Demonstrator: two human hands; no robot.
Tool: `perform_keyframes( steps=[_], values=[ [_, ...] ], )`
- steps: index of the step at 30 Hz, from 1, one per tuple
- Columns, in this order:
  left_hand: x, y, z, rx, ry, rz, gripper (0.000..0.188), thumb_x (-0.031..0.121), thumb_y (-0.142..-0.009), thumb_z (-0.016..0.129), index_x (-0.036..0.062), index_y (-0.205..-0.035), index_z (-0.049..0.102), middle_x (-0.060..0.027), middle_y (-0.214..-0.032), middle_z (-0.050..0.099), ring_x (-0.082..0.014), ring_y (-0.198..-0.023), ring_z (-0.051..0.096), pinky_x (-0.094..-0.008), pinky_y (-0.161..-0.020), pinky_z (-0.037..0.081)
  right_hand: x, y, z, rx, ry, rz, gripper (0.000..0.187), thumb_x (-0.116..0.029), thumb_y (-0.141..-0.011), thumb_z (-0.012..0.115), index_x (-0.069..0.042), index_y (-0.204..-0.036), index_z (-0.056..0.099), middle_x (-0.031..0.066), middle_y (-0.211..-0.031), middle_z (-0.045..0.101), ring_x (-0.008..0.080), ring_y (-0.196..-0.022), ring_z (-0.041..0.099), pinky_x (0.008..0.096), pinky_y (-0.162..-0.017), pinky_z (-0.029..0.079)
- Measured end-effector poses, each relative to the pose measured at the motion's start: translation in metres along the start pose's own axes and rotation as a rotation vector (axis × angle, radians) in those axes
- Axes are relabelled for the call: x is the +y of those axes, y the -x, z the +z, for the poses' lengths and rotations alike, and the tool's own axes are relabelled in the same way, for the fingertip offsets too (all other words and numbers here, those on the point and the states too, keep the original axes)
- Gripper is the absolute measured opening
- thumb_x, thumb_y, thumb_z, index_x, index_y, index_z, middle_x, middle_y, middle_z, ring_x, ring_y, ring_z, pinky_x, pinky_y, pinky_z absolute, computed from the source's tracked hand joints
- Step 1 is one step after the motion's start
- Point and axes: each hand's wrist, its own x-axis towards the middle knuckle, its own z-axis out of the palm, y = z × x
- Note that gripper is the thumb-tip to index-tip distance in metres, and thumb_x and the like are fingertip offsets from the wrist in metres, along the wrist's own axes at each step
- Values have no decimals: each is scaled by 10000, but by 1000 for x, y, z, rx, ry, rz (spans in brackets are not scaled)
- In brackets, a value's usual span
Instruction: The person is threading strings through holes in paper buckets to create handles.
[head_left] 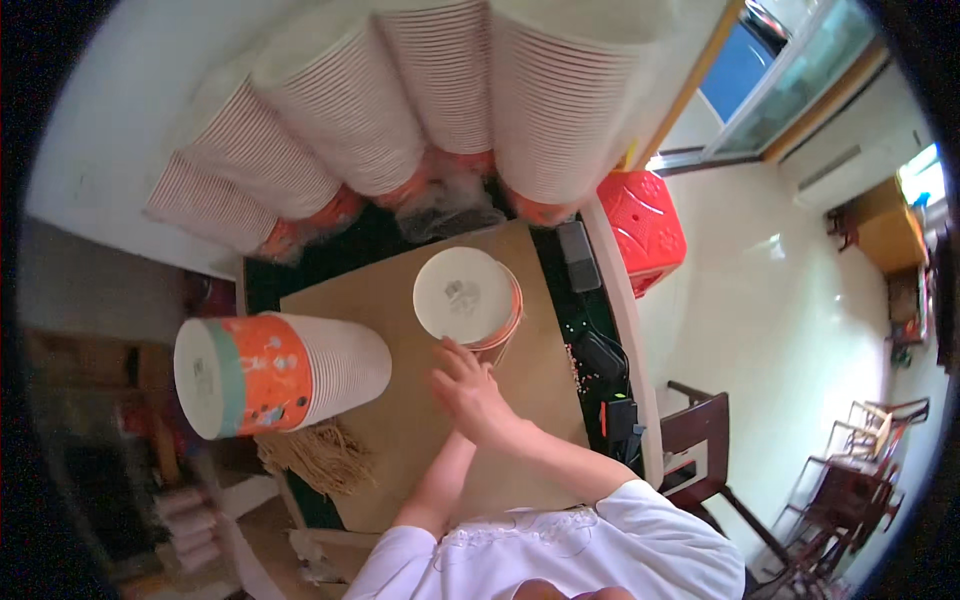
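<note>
A paper bucket (463,293) stands upside down on the brown board, its round white base up and an orange printed side showing on the right. Thin brown twine (503,350) runs along its near side. My right hand (476,402) crosses over the left just in front of the bucket, fingers apart, fingertips close to the base's near edge. Beneath it my left hand is almost wholly hidden; only the left forearm (447,482) shows clearly, so I cannot tell what those fingers hold. To the left lies a nested stack of paper buckets (285,372) in orange and white.
A bundle of brown twine (325,457) lies at the board's (420,400) near left. Tall bucket stacks (340,110) in clear plastic line the back. Black adapters (603,355) and a cable lie along the right edge, beside a red stool (643,225) and a dark chair (705,445).
</note>
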Motion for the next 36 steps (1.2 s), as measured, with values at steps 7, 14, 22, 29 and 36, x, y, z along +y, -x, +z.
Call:
perform_keyframes(
  steps=[7, 14, 22, 29, 36],
  values=[
    [38, -41, -77, -177, 44, 130, 442, 128, -720, 552, 78, -1144, 435, -136, -1107, 466, -303, -1024, 433, -423, -853, 367, -7, -3, -33, 143, 122, -38, 239, -100, -676, 482, -72, -912, 504, 150, -1191, 399, 311, -1126, 373, 405, -912, 341],
    [55, -54, -85, -146, -8, 176, 407, 99, -695, 562, 92, -1092, 471, -102, -1086, 487, -296, -961, 472, -426, -900, 348, -9, -4, -52, 210, -13, -200, 192, -133, -655, 523, -66, -834, 512, 177, -1131, 445, 329, -1108, 389, 450, -936, 317],
    [68, -56, -73, -216, 135, 241, 248, 88, -682, 570, 85, -920, 500, -83, -908, 485, -265, -902, 458, -417, -814, 366, -1, -3, -28, 189, -81, -229, 258, -117, -660, 541, -16, -894, 500, 198, -1151, 412, 334, -1110, 384, 433, -969, 295],
    [59, -51, -61, -268, 210, 187, 275, 109, -653, 595, 69, -896, 474, -111, -936, 465, -287, -932, 443, -400, -806, 367, 6, -13, -37, 222, 98, -208, 355, -104, -640, 523, 21, -971, 503, 218, -1205, 387, 345, -1160, 335, 412, -998, 249],
    [-11, -19, 0, -65, 547, 152, 338, 162, -721, 548, 68, -1031, 450, -121, -1087, 427, -275, -1059, 387, -403, -923, 299, 7, -11, -24, 424, -354, -226, 264, -9, -712, 514, -22, -976, 503, 137, -1128, 455, 268, -1050, 439, 364, -901, 352]
  ],
)
